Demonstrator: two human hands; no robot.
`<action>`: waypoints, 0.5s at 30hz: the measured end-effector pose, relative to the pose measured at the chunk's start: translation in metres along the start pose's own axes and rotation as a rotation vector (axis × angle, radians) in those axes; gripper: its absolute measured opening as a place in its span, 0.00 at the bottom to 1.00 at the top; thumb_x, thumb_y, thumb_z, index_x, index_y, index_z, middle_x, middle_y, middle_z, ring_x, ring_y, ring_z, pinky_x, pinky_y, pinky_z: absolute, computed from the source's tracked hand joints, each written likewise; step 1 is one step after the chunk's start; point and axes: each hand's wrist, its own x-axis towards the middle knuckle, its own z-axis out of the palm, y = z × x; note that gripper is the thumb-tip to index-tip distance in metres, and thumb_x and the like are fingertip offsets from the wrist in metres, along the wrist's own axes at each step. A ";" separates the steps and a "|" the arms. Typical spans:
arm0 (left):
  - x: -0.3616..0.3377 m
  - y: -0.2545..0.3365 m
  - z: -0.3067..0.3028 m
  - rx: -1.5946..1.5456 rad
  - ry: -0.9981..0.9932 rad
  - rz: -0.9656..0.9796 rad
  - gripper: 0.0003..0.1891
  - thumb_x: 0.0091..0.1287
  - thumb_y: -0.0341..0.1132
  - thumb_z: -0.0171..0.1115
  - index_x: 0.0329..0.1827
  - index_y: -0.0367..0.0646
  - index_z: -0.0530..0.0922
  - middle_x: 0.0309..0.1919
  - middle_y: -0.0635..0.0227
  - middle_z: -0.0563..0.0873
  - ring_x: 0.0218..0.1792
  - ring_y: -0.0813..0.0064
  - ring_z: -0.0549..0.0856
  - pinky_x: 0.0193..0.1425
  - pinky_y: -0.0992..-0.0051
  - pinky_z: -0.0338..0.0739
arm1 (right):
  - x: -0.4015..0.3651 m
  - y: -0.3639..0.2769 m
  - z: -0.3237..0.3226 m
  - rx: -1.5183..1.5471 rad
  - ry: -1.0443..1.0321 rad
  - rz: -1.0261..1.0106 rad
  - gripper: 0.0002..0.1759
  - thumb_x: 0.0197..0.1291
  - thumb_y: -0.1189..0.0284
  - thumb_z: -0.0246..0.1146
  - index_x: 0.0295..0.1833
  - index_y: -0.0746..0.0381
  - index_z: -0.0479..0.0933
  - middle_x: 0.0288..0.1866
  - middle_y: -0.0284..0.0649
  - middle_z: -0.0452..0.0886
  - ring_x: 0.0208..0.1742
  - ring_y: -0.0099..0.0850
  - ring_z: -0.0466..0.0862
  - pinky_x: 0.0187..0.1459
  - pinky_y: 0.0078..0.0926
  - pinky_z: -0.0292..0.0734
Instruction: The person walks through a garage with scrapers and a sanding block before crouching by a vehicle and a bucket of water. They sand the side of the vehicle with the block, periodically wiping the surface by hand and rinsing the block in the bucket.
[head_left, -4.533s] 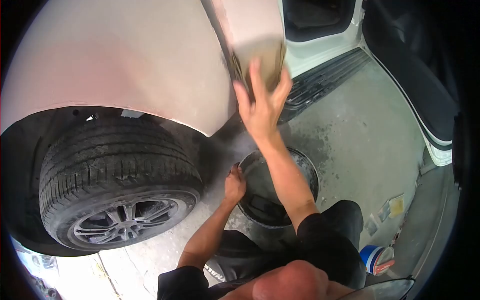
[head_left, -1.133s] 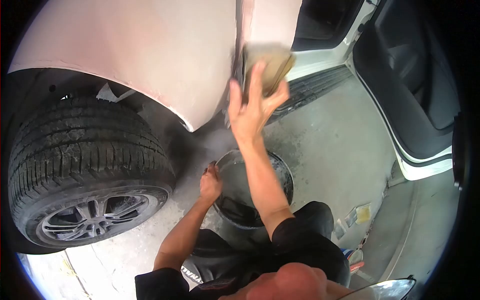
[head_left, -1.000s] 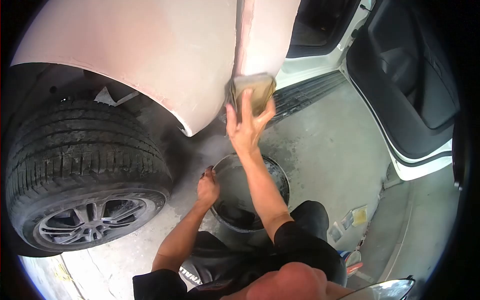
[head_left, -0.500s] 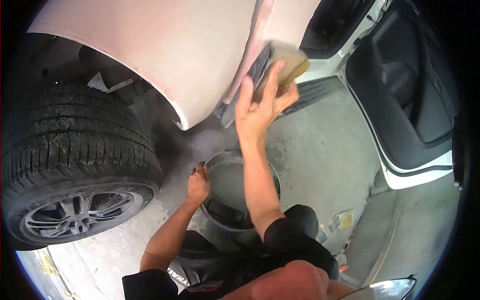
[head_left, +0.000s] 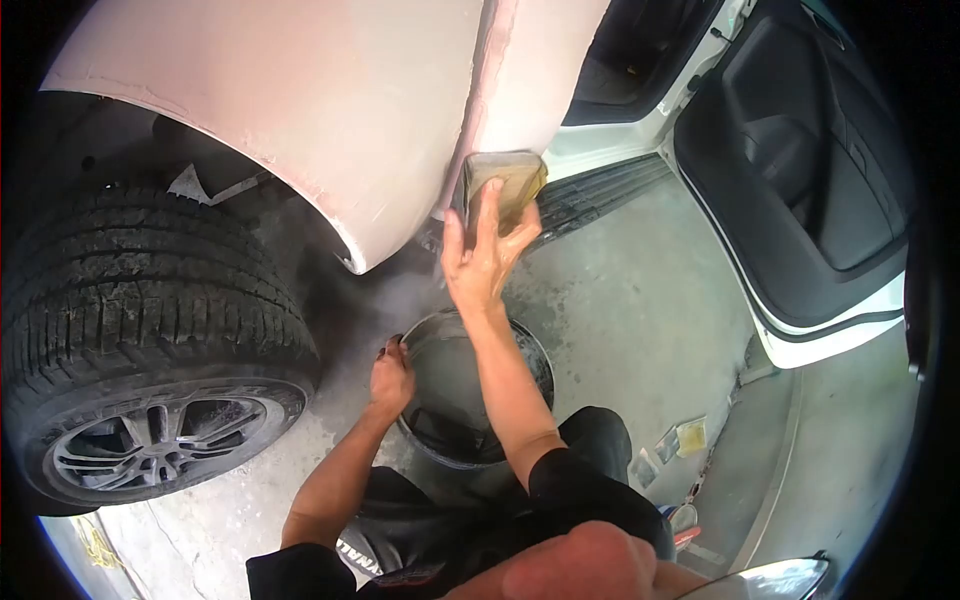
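My right hand (head_left: 481, 255) presses a tan sanding block (head_left: 503, 180) against the lower edge of a pinkish primed car panel (head_left: 330, 100), close to the seam beside the open door. My left hand (head_left: 389, 374) grips the rim of a dark bucket (head_left: 535, 360) that stands on the concrete floor between my knees. The fingers of the right hand are spread over the block.
A tyre on an alloy wheel (head_left: 150, 330) fills the left. The open white car door with dark trim (head_left: 800, 180) hangs at the right, above a ribbed side step (head_left: 600, 195). Small sandpaper pieces (head_left: 690, 437) lie on the floor at the lower right.
My right hand has slid the block down the panel edge from its higher position half a second ago. The left hand stays on the bucket rim.
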 end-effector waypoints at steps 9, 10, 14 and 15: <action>-0.005 0.010 -0.012 -0.005 -0.024 -0.049 0.19 0.80 0.40 0.45 0.63 0.37 0.74 0.46 0.34 0.84 0.49 0.35 0.83 0.54 0.47 0.77 | -0.019 -0.010 0.008 0.048 -0.009 0.057 0.37 0.61 0.67 0.70 0.76 0.61 0.68 0.65 0.64 0.58 0.68 0.61 0.63 0.65 0.53 0.66; -0.004 0.014 -0.012 -0.009 -0.021 -0.064 0.19 0.80 0.40 0.45 0.62 0.36 0.74 0.46 0.34 0.84 0.49 0.34 0.83 0.54 0.46 0.77 | -0.018 0.001 0.005 0.027 -0.015 -0.005 0.38 0.61 0.67 0.70 0.76 0.61 0.68 0.65 0.64 0.58 0.68 0.61 0.63 0.65 0.54 0.66; -0.014 0.010 -0.014 -0.008 -0.049 -0.047 0.18 0.80 0.40 0.45 0.62 0.37 0.74 0.46 0.35 0.84 0.49 0.35 0.83 0.54 0.47 0.77 | 0.049 -0.010 -0.005 0.007 0.044 0.083 0.37 0.61 0.66 0.70 0.75 0.62 0.69 0.64 0.67 0.60 0.62 0.58 0.65 0.63 0.53 0.66; -0.014 0.003 -0.008 0.004 -0.034 -0.027 0.18 0.80 0.40 0.45 0.63 0.38 0.74 0.46 0.36 0.85 0.48 0.36 0.84 0.53 0.48 0.78 | 0.059 -0.012 -0.003 0.020 0.095 0.091 0.36 0.62 0.64 0.70 0.74 0.62 0.70 0.64 0.70 0.59 0.60 0.60 0.66 0.61 0.53 0.67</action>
